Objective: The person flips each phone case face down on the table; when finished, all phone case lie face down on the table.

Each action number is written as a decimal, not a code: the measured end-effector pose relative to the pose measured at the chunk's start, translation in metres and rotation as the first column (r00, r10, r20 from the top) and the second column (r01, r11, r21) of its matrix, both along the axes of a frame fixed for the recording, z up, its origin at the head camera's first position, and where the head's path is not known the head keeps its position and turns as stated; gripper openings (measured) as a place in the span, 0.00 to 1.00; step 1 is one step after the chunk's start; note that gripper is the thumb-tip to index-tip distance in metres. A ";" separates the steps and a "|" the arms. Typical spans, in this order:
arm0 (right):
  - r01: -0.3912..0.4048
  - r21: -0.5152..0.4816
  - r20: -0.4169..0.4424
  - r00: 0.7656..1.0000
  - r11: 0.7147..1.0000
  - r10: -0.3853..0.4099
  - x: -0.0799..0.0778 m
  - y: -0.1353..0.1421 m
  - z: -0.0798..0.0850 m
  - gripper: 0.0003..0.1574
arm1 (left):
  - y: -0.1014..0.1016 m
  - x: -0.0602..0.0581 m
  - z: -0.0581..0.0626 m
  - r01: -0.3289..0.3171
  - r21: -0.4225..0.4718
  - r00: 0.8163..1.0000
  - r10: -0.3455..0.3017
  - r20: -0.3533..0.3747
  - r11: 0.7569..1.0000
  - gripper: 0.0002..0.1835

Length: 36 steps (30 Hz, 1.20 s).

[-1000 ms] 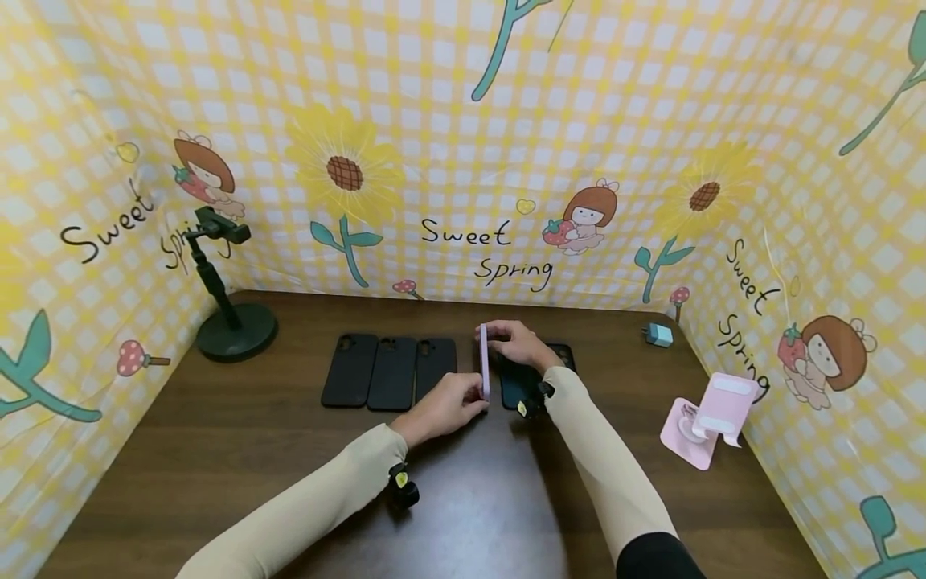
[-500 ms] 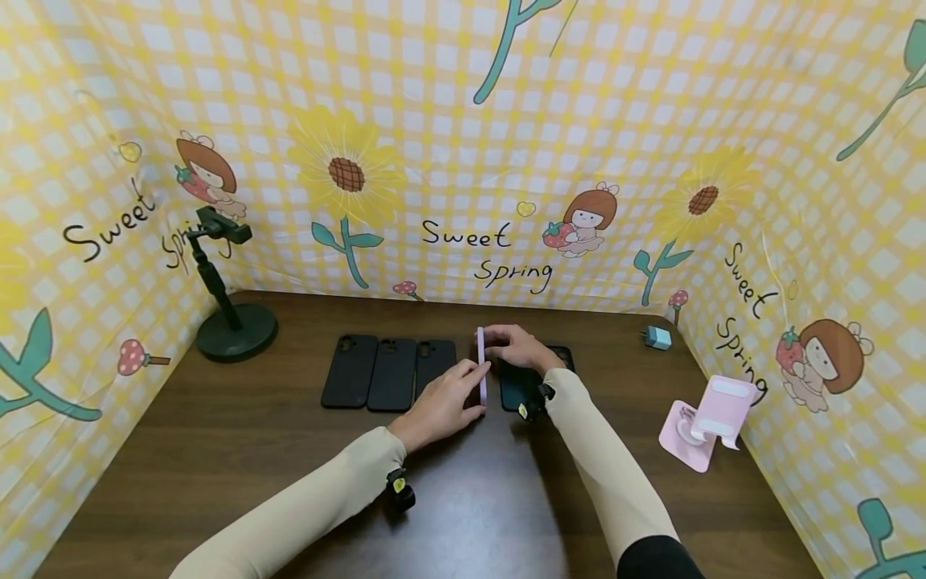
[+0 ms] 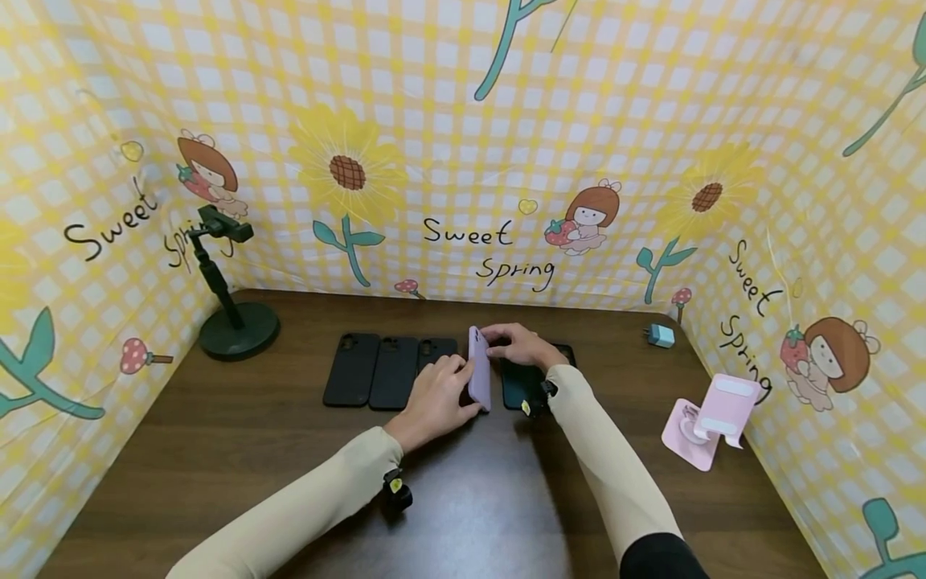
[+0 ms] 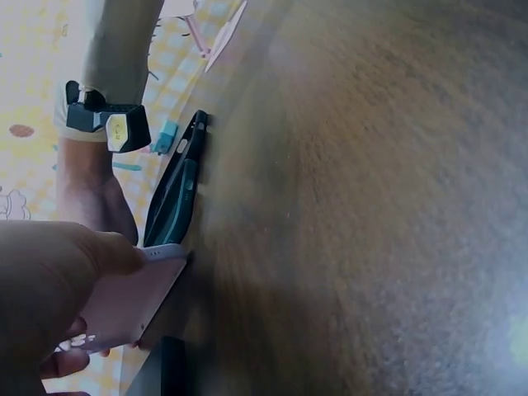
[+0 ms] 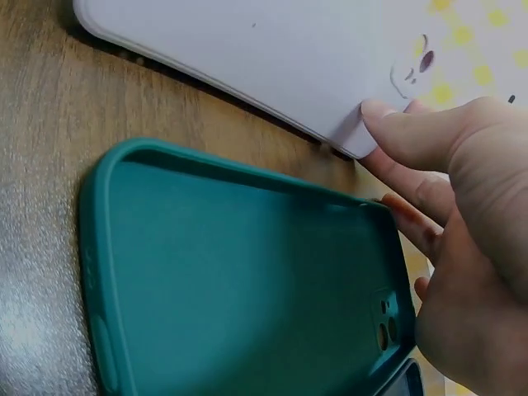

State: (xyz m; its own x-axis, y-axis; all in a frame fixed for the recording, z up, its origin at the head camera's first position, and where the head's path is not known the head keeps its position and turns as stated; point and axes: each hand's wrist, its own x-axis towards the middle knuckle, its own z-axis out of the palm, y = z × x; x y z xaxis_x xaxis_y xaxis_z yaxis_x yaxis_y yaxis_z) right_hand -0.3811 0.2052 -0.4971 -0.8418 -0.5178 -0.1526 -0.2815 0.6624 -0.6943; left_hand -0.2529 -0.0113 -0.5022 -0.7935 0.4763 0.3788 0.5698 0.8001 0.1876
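Observation:
A lavender phone case [image 3: 479, 370] stands tilted on its long edge on the table, its broad face showing. At its near end my left hand [image 3: 434, 402] grips it, with the thumb low and the fingers along its upper edge. My right hand [image 3: 519, 347] pinches the far end, and the thumb lies by the camera holes in the right wrist view. Below that hand lies a teal phone case [image 5: 223, 272], hollow side up; a darker case [image 3: 566, 354] sits just right of it. Three black phone cases [image 3: 350, 370] lie in a row to the left, the third partly hidden by my left hand.
A dark green stand [image 3: 239, 330] with a round base is at the back left. On the right are a pink phone stand [image 3: 712, 418] and a light blue charger plug [image 3: 660, 335]. Yellow checked cloth [image 3: 463, 161] walls the brown table [image 3: 181, 466] at the back and sides.
The lavender case has turned from edge-on to tilted, so its broad face shows. My left fingers have moved up and forward along it. My right hand stays at the far end.

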 end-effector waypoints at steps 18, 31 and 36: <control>0.104 0.089 -0.141 0.986 0.991 -0.091 0.008 0.001 -0.009 0.20 | 0.010 -0.007 -0.011 -0.139 -0.119 0.966 0.161 0.202 0.983 0.42; 0.087 0.088 -0.165 0.984 0.992 -0.072 0.007 -0.002 -0.012 0.19 | 0.009 -0.007 -0.008 -0.104 -0.156 0.966 0.137 0.218 0.982 0.33; 0.123 0.082 -0.194 0.975 0.989 -0.105 -0.001 0.010 -0.005 0.19 | 0.010 -0.012 -0.002 -0.082 -0.102 0.964 0.105 0.246 0.991 0.34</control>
